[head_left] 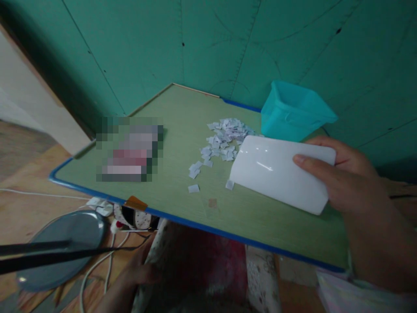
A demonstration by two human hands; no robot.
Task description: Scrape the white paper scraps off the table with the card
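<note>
My right hand (pixel 340 174) grips a glossy white curved panel (pixel 276 169), thumb on top and fingers underneath. The panel is held over the right of a green tabletop (pixel 176 152), its left end beside a loose heap of small white paper pieces (pixel 233 130). A few pieces lie apart, nearer the front edge. Low in the view, my left hand (pixel 141 271) is closed at the pale, speckled edge of a dark reddish thing (pixel 224 265) below the table. What this thing is, I cannot make out.
A turquoise plastic bin (pixel 295 111) stands at the back right, against a green wall (pixel 208 48). On the table's left lies a pixelated rectangular object (pixel 130 152). A round grey stool or lid (pixel 65 248), black straps and white cords (pixel 84 269) are at lower left.
</note>
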